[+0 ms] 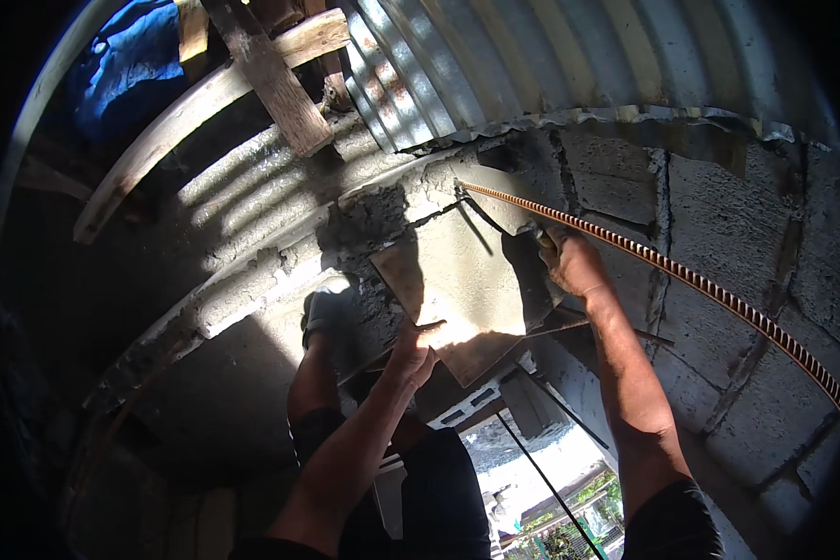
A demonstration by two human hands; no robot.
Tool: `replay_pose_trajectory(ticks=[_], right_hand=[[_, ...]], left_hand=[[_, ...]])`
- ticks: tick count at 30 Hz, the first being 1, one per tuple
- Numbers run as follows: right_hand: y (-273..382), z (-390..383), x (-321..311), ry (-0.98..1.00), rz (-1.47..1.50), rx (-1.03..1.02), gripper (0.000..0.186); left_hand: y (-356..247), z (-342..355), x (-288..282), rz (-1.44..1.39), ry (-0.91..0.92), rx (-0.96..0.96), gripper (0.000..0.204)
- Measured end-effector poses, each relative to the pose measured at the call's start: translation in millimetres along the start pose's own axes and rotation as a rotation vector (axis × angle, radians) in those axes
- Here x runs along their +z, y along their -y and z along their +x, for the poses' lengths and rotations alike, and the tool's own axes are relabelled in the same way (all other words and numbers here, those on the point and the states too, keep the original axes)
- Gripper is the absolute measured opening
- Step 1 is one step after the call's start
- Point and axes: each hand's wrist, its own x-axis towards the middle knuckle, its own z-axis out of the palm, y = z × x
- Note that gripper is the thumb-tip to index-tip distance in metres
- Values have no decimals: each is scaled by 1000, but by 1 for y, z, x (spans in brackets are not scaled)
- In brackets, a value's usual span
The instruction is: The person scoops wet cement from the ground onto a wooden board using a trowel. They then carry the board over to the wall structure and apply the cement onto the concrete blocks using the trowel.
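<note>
A square, flat board (pixel 471 359) is tilted in front of me, with grey mortar (pixel 462 271) spread over much of its surface. My left hand (pixel 413 355) grips its lower left edge, thumb on top and fingers hidden underneath. At the board's right side, my right hand (pixel 571 261) is closed around the short handle of what looks like a trowel. A dark shape beside that fist may be its blade or a shadow. Rough mortar (pixel 429 191) lies along the wall top beyond the board.
A ribbed steel bar (pixel 663 261) slants from the wall top toward the lower right. Concrete block wall (pixel 719 215) stands on the right, below corrugated metal sheets (pixel 569 56). Wooden beams (pixel 275 84) cross at upper left. My shoe (pixel 329 303) is left of the board.
</note>
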Motion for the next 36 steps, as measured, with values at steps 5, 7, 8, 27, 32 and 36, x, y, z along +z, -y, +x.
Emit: replay_pose_trajectory(ticks=[5,7,8,27,32,36], right_hand=[[-16,11,22,97,-328,153,24],[-11,15,26,9,-382,159,25],[-6,12,28,-7,-393,149,26],[84,5,56,116,-55,787,32],[85,-30,74,-3,39,662,28],[74,-38,38,-69,8,645,30]], left_hand=[[-5,27,-24,-101,28,30,27],[-6,30,-37,-91,23,42,27],[-5,32,-45,-98,67,22,24],[-23,6,-66,-92,25,-73,28],[-20,-2,-70,-83,47,-66,25],[-18,0,-73,-49,24,9,24]])
